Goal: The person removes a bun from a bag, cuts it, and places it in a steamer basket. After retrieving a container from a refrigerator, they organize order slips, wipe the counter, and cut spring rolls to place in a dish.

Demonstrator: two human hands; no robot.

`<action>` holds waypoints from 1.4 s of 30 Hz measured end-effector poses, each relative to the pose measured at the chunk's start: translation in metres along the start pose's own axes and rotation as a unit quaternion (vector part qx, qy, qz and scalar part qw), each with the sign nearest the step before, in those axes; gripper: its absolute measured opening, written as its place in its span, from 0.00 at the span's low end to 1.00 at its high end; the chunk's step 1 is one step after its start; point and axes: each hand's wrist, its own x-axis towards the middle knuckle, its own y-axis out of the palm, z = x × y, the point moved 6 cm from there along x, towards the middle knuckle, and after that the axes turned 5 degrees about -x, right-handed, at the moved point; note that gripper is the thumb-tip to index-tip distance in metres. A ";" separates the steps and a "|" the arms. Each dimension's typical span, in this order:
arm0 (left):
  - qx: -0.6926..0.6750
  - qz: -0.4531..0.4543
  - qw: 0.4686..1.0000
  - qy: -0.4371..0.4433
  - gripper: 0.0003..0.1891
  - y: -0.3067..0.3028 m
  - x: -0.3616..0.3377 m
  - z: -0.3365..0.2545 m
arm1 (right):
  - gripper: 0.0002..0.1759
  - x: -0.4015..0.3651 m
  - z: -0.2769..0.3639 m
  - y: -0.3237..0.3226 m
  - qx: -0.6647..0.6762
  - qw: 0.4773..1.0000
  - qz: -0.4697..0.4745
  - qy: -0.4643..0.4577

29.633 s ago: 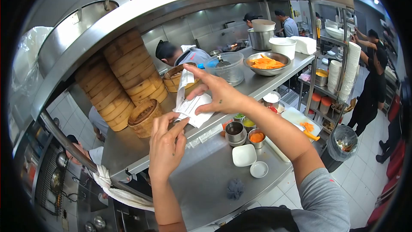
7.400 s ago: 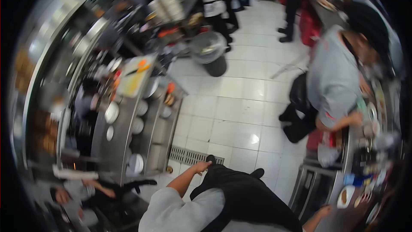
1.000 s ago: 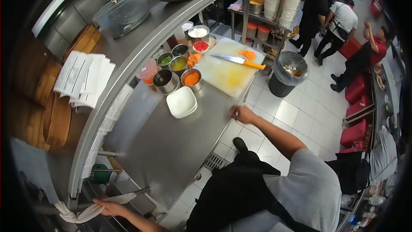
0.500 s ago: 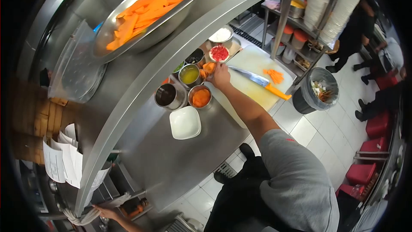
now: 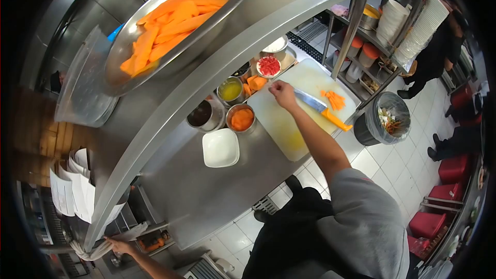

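Observation:
My right hand (image 5: pixel 282 94) is over the white cutting board (image 5: pixel 279 129), its fingers curled together. Whatever they may hold is hidden. Close by lies a knife (image 5: pixel 312 102) with a yellow handle, and beyond it sits a small pile of orange strips (image 5: pixel 333 100). Orange chunks (image 5: pixel 256 82) are just left of the hand, beside a metal cup of yellow liquid (image 5: pixel 230 90) and a bowl of chopped red pieces (image 5: pixel 268 66). Far off at lower left, my left hand (image 5: pixel 121 247) has its fingers closed at a white cloth (image 5: pixel 93 250) on a rail.
A metal bowl of orange slices (image 5: pixel 173 26) stands on the raised shelf (image 5: pixel 170 98). White square dishes (image 5: pixel 220 148) sit on the steel counter near a cup of orange pieces (image 5: pixel 241 118). A lined bin (image 5: pixel 385 119) stands on the floor; other people are at the right.
My right hand has drawn back from the orange chunks to over the cutting board. My left hand has stayed by the cloth. The camera view has shifted slightly.

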 end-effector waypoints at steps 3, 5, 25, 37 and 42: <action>0.136 -0.005 0.922 0.362 0.30 -0.003 0.014 0.044 | 0.08 -0.042 0.039 -0.038 0.125 0.979 0.148 0.067; -0.051 0.182 0.980 -0.059 0.30 0.002 0.008 0.055 | 0.06 -0.091 0.053 -0.052 0.162 0.955 0.241 0.062; -0.243 0.370 0.763 -0.472 0.27 -0.062 -0.372 0.065 | 0.15 -0.596 0.298 0.231 -0.024 0.708 0.672 -0.216; -0.329 0.362 0.615 -0.619 0.34 -0.043 -0.313 0.146 | 0.19 -0.603 0.335 0.327 0.031 0.553 0.832 -0.033; -0.385 0.316 0.568 -0.655 0.23 -0.031 -0.255 0.211 | 0.24 -0.513 0.340 0.372 0.030 0.773 0.627 -0.091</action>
